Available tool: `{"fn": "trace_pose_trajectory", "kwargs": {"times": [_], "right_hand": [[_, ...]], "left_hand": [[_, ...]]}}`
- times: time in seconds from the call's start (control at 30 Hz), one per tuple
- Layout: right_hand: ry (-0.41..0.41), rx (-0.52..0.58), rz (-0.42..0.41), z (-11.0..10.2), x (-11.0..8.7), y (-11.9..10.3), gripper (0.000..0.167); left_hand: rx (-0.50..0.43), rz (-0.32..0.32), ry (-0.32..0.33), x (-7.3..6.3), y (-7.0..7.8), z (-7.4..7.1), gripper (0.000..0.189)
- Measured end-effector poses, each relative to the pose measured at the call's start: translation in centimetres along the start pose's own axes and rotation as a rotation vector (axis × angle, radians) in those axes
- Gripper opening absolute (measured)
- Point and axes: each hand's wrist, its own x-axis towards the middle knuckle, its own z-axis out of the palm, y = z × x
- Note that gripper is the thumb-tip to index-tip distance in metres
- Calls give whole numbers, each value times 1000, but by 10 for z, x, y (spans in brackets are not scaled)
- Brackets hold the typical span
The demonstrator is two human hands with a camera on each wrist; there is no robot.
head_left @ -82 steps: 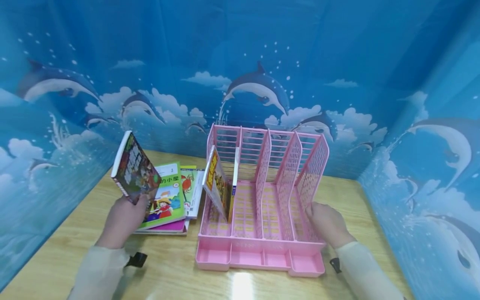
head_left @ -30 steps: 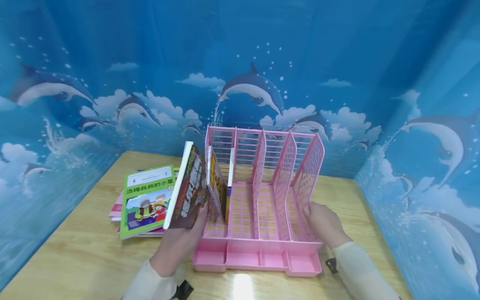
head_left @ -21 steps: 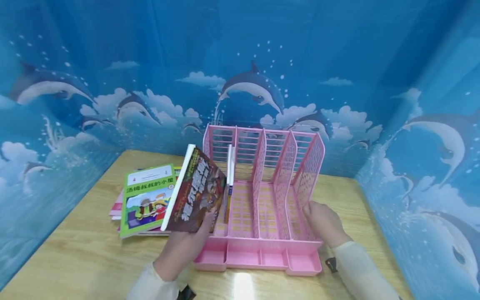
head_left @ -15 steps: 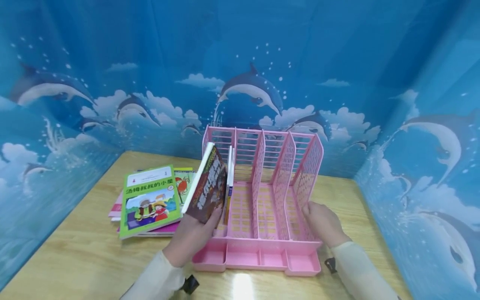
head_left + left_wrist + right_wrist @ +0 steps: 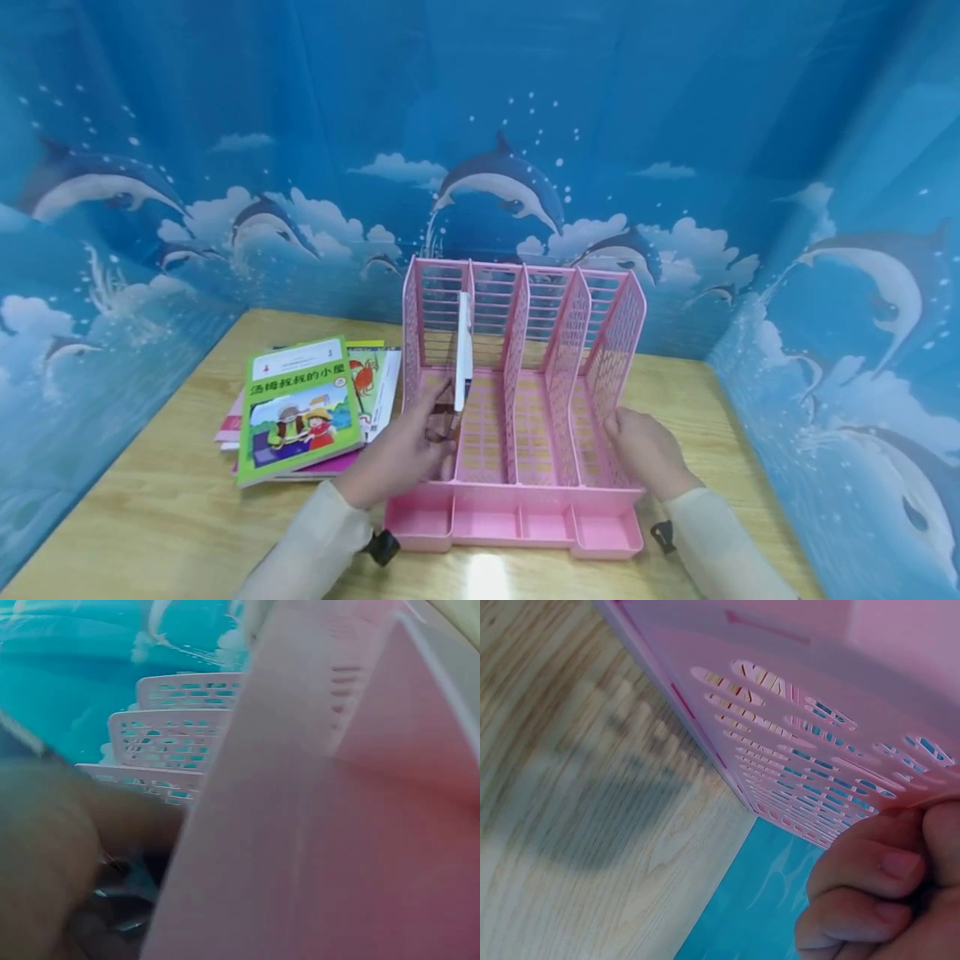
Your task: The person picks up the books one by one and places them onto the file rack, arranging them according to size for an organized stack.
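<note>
A pink file rack (image 5: pixel 513 492) with upright dividers and a row of small front trays stands on the table. Its leftmost compartment holds upright books, their white edges (image 5: pixel 462 350) close against the first divider. My left hand (image 5: pixel 405 446) reaches into that compartment and holds the lower front part of a dark-covered book (image 5: pixel 444 419). In the left wrist view, the hand (image 5: pixel 52 847) is blurred beside a dark glossy cover, behind the pink tray wall. My right hand (image 5: pixel 648 450) grips the rack's right side wall; its curled fingers (image 5: pixel 866 885) show in the right wrist view.
Left of the rack lies a loose pile of books, topped by a green-bordered picture book (image 5: pixel 300 408). A book with a red crab (image 5: pixel 366 379) peeks out from under it. Blue dolphin-print curtain (image 5: pixel 495 100) closes off the back and sides of the wooden table (image 5: pixel 150 492).
My left hand has carried the dark book rightward from over the pile into the leftmost compartment, turning it upright against the others. The leaning book there now stands straighter. My right hand stays put.
</note>
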Motion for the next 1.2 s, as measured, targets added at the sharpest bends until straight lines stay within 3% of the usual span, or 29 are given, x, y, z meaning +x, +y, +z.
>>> {"fn": "trace_pose_trajectory", "kwargs": {"times": [0.13, 0.27, 0.4, 0.5, 0.63, 0.8, 0.9, 1.1, 1.2], "right_hand": [[-3, -4, 4, -1, 1, -1, 45], [1, 2, -5, -1, 0, -1, 44], [10, -3, -9, -1, -1, -2, 44], [10, 0, -7, -1, -1, -3, 43], [1, 10, -5, -1, -1, -3, 43], [-1, 5, -6, -3, 0, 1, 43], [1, 11, 2, -3, 0, 1, 42], [4, 12, 13, -2, 0, -3, 43], [-2, 11, 14, -1, 0, -5, 44]], "left_hand": [[161, -41, 54, 3, -4, -1, 92], [276, -103, 49, 5, -8, 2, 91], [254, -124, 90, 10, -7, 5, 85], [258, -120, 134, 12, -7, 6, 71], [330, -140, 61, 9, -5, 4, 64], [405, -54, -48, 2, -2, 2, 68], [408, -21, -64, 1, -1, 1, 74], [406, -62, -64, -7, 10, -3, 82], [421, -57, -27, -13, 17, -9, 87]]}}
